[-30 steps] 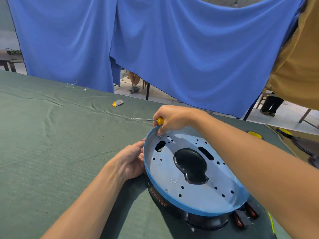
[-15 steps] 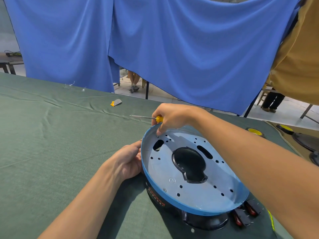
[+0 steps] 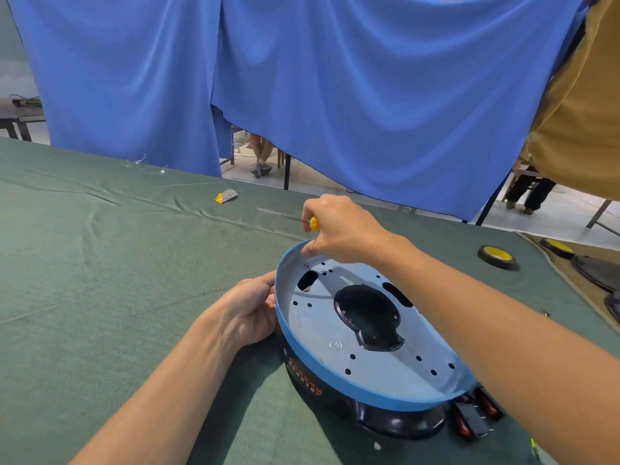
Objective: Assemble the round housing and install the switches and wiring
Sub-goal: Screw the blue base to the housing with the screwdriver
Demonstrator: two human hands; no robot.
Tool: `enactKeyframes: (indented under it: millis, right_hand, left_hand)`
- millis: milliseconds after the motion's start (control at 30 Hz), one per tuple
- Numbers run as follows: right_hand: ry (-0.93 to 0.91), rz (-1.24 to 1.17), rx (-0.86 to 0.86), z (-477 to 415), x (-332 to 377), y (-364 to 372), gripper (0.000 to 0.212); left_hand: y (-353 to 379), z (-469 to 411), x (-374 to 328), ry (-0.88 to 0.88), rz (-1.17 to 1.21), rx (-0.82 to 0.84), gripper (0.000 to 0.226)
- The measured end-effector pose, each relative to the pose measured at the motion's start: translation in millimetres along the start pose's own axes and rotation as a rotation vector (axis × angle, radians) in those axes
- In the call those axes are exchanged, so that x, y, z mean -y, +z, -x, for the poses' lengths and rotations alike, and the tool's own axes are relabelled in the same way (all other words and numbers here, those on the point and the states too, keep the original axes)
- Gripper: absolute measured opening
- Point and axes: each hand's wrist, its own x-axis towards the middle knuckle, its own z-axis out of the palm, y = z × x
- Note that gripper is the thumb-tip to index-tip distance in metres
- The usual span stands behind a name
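Right hand [image 3: 339, 229] is curled round a yellow-handled screwdriver [image 3: 313, 223], shaft pointing left and away from the work. Its fingertips pinch something thin down at a hole by the far rim. Probably a screw or a wire end, too small to tell.

Left hand [image 3: 250, 310] grips the left rim of the blue plate [image 3: 385, 367], fingers wrapped over the edge, steadying it.

The plate sits tilted on the black base [image 3: 396, 422], near the front of the green-clothed table [image 3: 100, 280], not seated flat. Red switches [image 3: 469, 419] lie just beside the base at the right. A tape [image 3: 498, 257] roll sits well apart, far right.

Handling, my read:
- The plate looks like thin pressed sheet: light, stiff enough across the rim, but likely to flex or rock if pushed mid-face.
- Hold it by the rim, opposite the hole being worked.
- Painted surface is probably slick, and cut-out edges may be sharp.
- The base looks like glossy plastic, light, and could slide on the cloth.
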Motion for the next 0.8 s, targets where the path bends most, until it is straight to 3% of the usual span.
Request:
enactKeyframes:
  millis: [100,200,333,700,800]
  right_hand:
    - [0.026,-0.008,0.083,5,0,1,0.025]
    - [0.027,-0.002,0.176,8,1,5,0.030]
    - [0.018,-0.005,0.169,6,4,9,0.022]
    - [0.006,0.039,0.149,1,7,11,0.012]
    - [-0.011,0.076,0.160,0,8,11,0.015]
  left_hand:
    - [0,-1,0,-0.013,-0.010,0.000,0.037]
    - [0,-1,0,-0.014,-0.012,-0.007,0.037]
    - [-1,-1,0,-0.003,0.027,-0.006,0.024]
    - [-1,-2,1,-0.022,0.065,-0.002,0.029]
    - [0,0,1,-0.022,0.062,0.002,0.022]
